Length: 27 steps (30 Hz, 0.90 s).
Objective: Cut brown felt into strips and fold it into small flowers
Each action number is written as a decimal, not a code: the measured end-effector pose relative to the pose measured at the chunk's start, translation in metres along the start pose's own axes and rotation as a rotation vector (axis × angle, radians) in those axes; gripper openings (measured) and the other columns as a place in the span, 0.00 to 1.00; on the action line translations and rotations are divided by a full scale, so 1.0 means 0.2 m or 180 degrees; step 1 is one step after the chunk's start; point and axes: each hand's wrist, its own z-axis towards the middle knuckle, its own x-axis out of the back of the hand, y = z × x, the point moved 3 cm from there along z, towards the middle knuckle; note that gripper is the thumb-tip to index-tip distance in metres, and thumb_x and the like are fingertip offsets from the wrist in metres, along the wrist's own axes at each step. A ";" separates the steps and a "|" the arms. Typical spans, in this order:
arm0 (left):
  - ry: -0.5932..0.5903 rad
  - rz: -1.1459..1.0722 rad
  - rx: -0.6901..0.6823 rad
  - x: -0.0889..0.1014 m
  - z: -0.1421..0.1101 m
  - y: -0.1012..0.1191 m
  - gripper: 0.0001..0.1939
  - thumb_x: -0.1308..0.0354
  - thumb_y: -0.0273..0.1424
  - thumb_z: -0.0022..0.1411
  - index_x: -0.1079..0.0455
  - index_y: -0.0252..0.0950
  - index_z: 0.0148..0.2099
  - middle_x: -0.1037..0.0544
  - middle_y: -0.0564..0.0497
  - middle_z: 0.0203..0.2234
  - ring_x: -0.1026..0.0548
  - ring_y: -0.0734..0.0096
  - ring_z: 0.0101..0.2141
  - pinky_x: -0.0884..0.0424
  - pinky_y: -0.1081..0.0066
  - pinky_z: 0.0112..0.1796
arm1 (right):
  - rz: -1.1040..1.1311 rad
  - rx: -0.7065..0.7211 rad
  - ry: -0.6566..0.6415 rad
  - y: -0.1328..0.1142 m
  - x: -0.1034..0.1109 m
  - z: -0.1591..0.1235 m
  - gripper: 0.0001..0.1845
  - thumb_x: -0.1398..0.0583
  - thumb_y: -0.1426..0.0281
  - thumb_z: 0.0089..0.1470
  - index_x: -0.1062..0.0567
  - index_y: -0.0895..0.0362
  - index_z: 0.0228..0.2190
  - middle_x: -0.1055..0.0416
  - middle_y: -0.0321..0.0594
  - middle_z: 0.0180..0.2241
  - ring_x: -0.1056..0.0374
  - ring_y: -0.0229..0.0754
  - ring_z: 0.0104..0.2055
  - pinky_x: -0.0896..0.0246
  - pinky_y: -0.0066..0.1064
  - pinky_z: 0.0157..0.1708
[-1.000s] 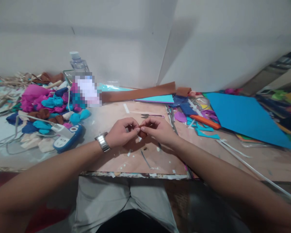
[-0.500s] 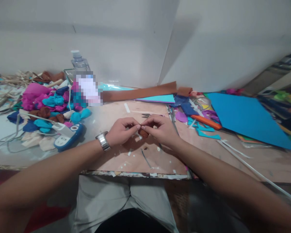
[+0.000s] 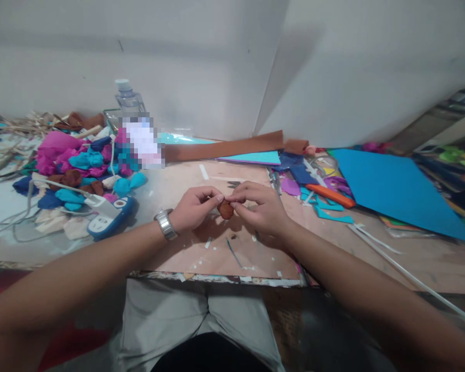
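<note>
Between my fingertips is a small brown crepe-paper ball [image 3: 226, 210], rounded and wrinkled, held just above the table. My left hand [image 3: 196, 209], below a metal wristwatch [image 3: 165, 224], pinches its upper left side with thumb and forefinger. From the other side my right hand [image 3: 260, 209] pinches the top and right edge of the same ball. Just behind my hands, the tips of a dark metal tool [image 3: 233, 184] show; my right hand hides the rest. Paper scraps and a thin dark strip [image 3: 234, 253] lie on the table in front.
Crumpled pink, blue and brown paper pieces [image 3: 73, 160] heap at the left beside a blue power strip [image 3: 112, 219] with cables. A clear bottle [image 3: 129, 98] stands behind. An orange cutter [image 3: 329, 195] and a large blue sheet [image 3: 395, 191] lie at the right.
My right thumb has shifted to the right edge of the brown ball, so more of its front shows. Both hands stay in nearly the same place.
</note>
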 end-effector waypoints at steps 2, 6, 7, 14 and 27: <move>-0.0009 -0.0013 0.0043 0.00 0.00 0.00 0.20 0.37 0.47 0.66 0.22 0.32 0.37 0.17 0.46 0.29 0.21 0.68 0.32 0.25 0.69 0.38 | -0.0077 0.0037 0.0014 0.00 0.00 0.00 0.10 0.37 0.70 0.58 0.14 0.50 0.37 0.20 0.42 0.36 0.25 0.45 0.38 0.30 0.38 0.42; -0.0006 0.0010 0.0110 -0.01 -0.01 0.00 0.19 0.34 0.45 0.65 0.21 0.31 0.39 0.17 0.45 0.30 0.21 0.69 0.31 0.25 0.71 0.36 | -0.0050 0.0181 0.0002 0.00 0.01 0.00 0.11 0.37 0.71 0.59 0.13 0.50 0.37 0.20 0.42 0.36 0.25 0.45 0.38 0.30 0.38 0.42; -0.0016 0.0016 0.0104 -0.01 -0.01 0.00 0.19 0.34 0.44 0.64 0.22 0.31 0.39 0.18 0.45 0.30 0.22 0.69 0.31 0.25 0.71 0.36 | 0.0001 0.0186 -0.0014 0.00 0.01 0.00 0.11 0.38 0.71 0.59 0.13 0.50 0.37 0.20 0.42 0.36 0.25 0.45 0.38 0.30 0.38 0.42; -0.0084 0.0092 -0.0006 -0.01 -0.01 0.02 0.16 0.34 0.42 0.64 0.22 0.32 0.36 0.18 0.46 0.29 0.21 0.68 0.31 0.25 0.69 0.36 | 0.0484 -0.0511 -0.0267 -0.02 0.00 0.01 0.09 0.37 0.67 0.61 0.16 0.55 0.36 0.18 0.41 0.31 0.25 0.44 0.35 0.32 0.35 0.37; -0.0041 0.0258 0.0040 -0.01 -0.01 0.02 0.18 0.38 0.42 0.67 0.22 0.33 0.32 0.20 0.48 0.26 0.23 0.72 0.29 0.27 0.73 0.33 | 0.0919 -0.1365 -0.0354 0.02 -0.07 -0.01 0.06 0.34 0.67 0.54 0.22 0.56 0.28 0.21 0.39 0.28 0.28 0.41 0.31 0.37 0.31 0.31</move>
